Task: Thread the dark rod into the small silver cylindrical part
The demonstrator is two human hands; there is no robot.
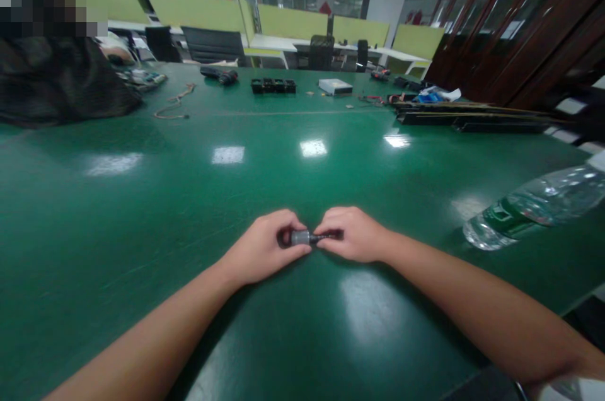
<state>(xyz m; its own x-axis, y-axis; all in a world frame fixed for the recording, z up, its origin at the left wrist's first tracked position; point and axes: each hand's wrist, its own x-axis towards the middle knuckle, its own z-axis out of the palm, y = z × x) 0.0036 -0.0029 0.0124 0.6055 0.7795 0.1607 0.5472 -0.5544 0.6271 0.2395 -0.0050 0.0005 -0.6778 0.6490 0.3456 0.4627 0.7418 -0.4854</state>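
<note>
Dark cylinder, grey band: one item (299, 238), lower centre of the frame, lying level between two hands just over the tabletop; exact make too blurred to tell.
Slim end: one (331, 236), dark, running right from the banded body; whether joined or a separate piece, I cannot tell from where I stand.
Left hand: one (267, 246), grasping the banded body between thumb and curled fingers.
Right hand: one (354, 235), pinching the slim end between thumb and fingers; fingertips near those of the left.
Alignment: best handled, I judge, with both pinches on one straight line, so the slim end takes no sideways strain.
Pressure: firm on the thicker body, lighter on the slim end; a heavy pinch could slip or bend it.
Green tabletop: one (302, 186), glossy; staying low over it would shorten any drop, though a round part might roll.
Clear bottle: one (529, 209), green label, right edge of the frame, well apart from the fingers; elbow best kept in.
Light-grey box: one (335, 86), upper centre.
Black segmented block: one (273, 86), left of the box.
Thin cable: one (170, 112), upper left, loose.
</note>
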